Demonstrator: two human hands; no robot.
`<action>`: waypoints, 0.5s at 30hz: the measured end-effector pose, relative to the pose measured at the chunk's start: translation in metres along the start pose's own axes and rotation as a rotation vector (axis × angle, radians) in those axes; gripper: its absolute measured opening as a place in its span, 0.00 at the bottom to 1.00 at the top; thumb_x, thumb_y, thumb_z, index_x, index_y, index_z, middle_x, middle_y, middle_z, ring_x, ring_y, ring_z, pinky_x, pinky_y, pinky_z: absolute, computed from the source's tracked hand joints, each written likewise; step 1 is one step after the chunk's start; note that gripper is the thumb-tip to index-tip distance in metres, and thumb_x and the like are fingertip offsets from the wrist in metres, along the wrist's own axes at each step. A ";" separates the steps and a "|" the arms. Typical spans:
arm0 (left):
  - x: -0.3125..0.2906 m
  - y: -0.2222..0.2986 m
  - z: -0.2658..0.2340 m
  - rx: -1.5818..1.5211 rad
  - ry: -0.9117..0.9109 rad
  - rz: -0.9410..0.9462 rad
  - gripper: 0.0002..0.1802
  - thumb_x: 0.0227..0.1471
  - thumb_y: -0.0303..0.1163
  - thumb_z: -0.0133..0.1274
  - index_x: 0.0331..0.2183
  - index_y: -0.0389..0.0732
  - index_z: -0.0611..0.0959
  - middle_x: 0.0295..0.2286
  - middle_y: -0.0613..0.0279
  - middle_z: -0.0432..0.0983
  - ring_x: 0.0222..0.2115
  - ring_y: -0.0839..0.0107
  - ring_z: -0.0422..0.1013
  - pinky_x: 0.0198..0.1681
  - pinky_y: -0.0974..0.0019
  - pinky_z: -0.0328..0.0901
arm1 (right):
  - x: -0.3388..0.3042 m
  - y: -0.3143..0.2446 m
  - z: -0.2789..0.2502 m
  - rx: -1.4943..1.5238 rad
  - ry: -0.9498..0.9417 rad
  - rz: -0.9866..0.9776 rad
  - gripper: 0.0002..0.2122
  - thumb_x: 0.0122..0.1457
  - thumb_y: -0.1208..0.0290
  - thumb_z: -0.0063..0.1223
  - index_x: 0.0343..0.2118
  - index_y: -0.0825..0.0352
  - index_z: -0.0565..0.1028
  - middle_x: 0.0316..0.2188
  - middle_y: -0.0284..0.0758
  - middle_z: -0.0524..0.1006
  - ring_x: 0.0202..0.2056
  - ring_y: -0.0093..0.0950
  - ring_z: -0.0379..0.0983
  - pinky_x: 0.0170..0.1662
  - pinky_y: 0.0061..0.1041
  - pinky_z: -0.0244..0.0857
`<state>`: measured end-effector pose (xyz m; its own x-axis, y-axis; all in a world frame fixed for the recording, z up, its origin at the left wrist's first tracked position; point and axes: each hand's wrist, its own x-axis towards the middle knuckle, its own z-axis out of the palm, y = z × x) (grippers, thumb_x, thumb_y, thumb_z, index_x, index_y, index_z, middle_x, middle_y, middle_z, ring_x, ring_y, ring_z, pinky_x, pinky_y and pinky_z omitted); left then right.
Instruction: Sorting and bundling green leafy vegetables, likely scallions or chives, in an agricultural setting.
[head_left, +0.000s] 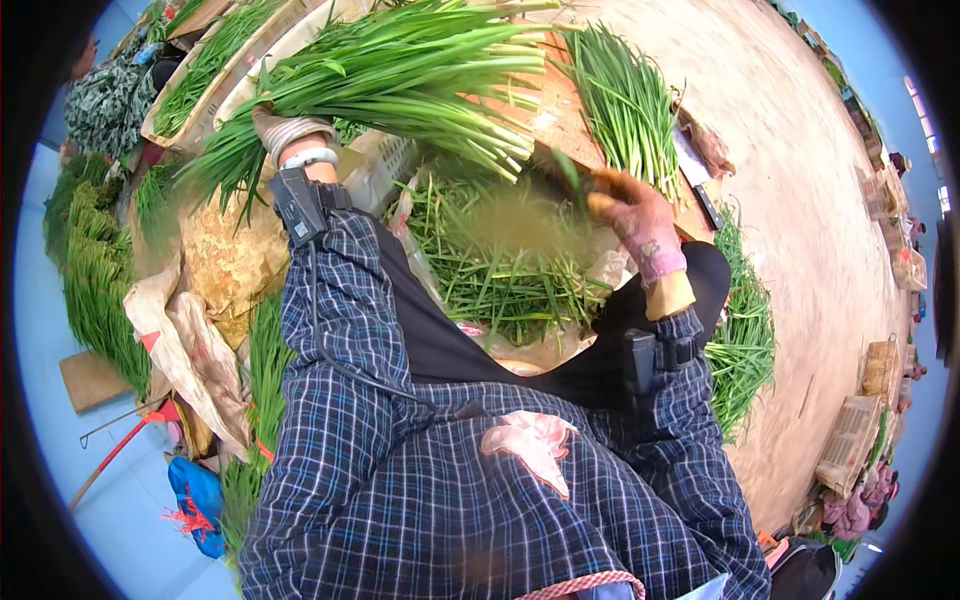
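My left hand (285, 130), in a light glove, is closed around the leafy part of a large bunch of garlic chives (400, 85). The bunch lies sideways in the air, its pale stem ends to the right. My right hand (640, 215), in a stained glove with a pink cuff, is over my right knee, fingers pointing left. Its fingertips are smeared, so their grip is unclear. A blurred green leaf (568, 168) is just beyond them. Between my knees, loose leaves (500, 260) fill a lined container. Another chive bunch (625, 105) rests on a wooden board (560, 115).
Crates of chives (215, 75) stand at the far left. Chive piles lie at left (100, 280) and right (745, 320). Sacking (185, 340), a blue bag (195, 505) and a red-handled tool (115, 455) are at left. A plastic crate (848, 445) stands on the right.
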<state>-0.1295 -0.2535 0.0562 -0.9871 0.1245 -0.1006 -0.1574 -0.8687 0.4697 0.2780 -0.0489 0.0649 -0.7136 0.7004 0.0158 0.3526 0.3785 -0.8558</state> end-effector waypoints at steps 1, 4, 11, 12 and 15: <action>-0.006 0.001 0.002 -0.003 0.007 -0.003 0.18 0.52 0.42 0.37 0.35 0.41 0.75 0.38 0.56 0.74 0.37 0.57 0.70 0.42 0.50 0.65 | 0.006 -0.021 0.005 0.020 0.060 0.010 0.18 0.50 0.64 0.59 0.44 0.66 0.74 0.32 0.36 0.78 0.32 0.23 0.73 0.38 0.19 0.67; -0.010 0.001 0.004 -0.018 0.000 -0.015 0.17 0.51 0.41 0.39 0.35 0.40 0.75 0.37 0.54 0.74 0.35 0.56 0.70 0.40 0.49 0.65 | 0.024 -0.091 0.029 0.230 -0.068 0.148 0.18 0.53 0.66 0.56 0.45 0.70 0.72 0.32 0.34 0.76 0.31 0.20 0.71 0.35 0.15 0.64; -0.033 -0.011 0.025 -0.055 0.033 -0.074 0.18 0.52 0.40 0.38 0.37 0.38 0.74 0.38 0.51 0.73 0.36 0.53 0.69 0.42 0.47 0.65 | 0.048 -0.073 0.034 0.678 -0.345 0.219 0.15 0.57 0.70 0.50 0.46 0.70 0.67 0.28 0.34 0.78 0.19 0.15 0.68 0.22 0.10 0.62; -0.027 -0.005 0.018 -0.047 0.017 -0.062 0.18 0.52 0.41 0.39 0.37 0.38 0.74 0.38 0.51 0.73 0.37 0.53 0.69 0.42 0.47 0.65 | 0.036 -0.082 0.046 0.861 -0.158 0.273 0.08 0.57 0.72 0.50 0.36 0.69 0.72 0.21 0.29 0.76 0.13 0.14 0.60 0.15 0.09 0.51; -0.016 -0.004 0.011 -0.096 -0.045 -0.050 0.17 0.49 0.40 0.42 0.35 0.38 0.74 0.38 0.51 0.73 0.36 0.53 0.68 0.41 0.47 0.65 | 0.027 -0.062 0.022 0.846 -0.106 0.194 0.07 0.58 0.71 0.49 0.29 0.69 0.75 0.15 0.25 0.71 0.14 0.14 0.60 0.16 0.10 0.52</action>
<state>-0.1134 -0.2473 0.0655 -0.9787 0.1888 -0.0810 -0.2055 -0.9026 0.3782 0.2233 -0.0670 0.1072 -0.7551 0.6298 -0.1820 -0.0637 -0.3468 -0.9358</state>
